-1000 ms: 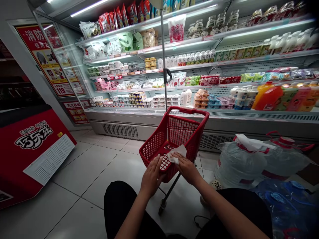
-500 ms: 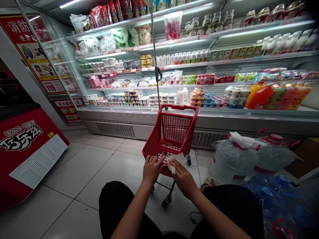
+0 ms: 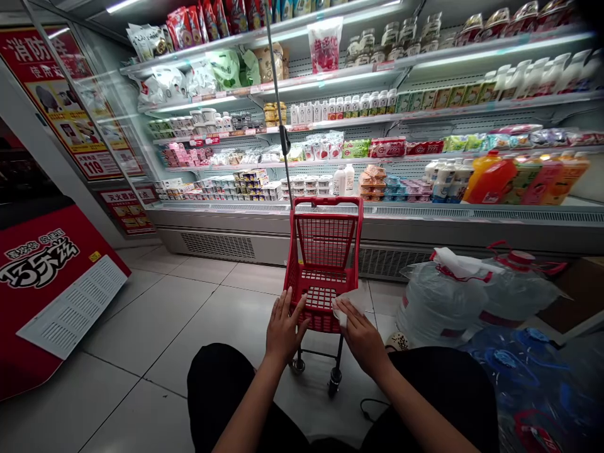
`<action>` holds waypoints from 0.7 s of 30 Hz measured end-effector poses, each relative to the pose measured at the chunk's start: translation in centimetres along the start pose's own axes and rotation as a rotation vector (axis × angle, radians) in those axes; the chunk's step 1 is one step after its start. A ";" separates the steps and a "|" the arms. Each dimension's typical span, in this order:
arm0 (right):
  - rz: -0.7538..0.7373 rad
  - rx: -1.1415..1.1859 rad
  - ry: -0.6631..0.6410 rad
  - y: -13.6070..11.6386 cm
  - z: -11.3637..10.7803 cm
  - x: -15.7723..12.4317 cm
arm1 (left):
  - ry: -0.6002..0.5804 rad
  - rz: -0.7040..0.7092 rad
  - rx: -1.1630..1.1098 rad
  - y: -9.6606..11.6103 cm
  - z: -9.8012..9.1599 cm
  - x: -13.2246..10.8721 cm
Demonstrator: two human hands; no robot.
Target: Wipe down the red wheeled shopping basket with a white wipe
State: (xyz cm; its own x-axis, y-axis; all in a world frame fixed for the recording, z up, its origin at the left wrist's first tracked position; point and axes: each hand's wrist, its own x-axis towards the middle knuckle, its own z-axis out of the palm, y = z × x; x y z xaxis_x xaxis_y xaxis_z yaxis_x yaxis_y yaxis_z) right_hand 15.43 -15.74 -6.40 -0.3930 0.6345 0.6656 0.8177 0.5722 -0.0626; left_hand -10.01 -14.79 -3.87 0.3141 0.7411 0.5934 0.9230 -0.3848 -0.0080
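Small red cart (image 3: 324, 264) stands upright on the floor directly ahead — touching both hands. Left hand (image 3: 282, 327) lies open, fingers spread on the near-left corner. Right hand (image 3: 362, 333) presses a white wipe (image 3: 348, 303) — apparently pinched — against the near-right corner.

The right hand (image 3: 361, 333) covers most of the white wipe (image 3: 346, 303), and whether its fingers close on it cannot be told. Beside the small red plastic mesh cart (image 3: 324, 264), the clear water jugs (image 3: 476, 299) run off the right edge. Labels on the shelf goods behind the cart are too small to read.
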 end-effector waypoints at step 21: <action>0.005 -0.143 0.010 4.4 -0.8 -1.8 | -0.017 0.012 0.015 1.9 0.3 -0.3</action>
State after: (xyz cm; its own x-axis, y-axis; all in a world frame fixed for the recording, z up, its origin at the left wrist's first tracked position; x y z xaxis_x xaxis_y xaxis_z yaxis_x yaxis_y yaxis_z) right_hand 20.04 -14.75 -7.28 -0.3849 0.6313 0.6733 0.8715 0.4887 0.0400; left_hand -8.28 -15.54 -4.32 0.3291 0.7458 0.5793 0.9223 -0.3856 -0.0276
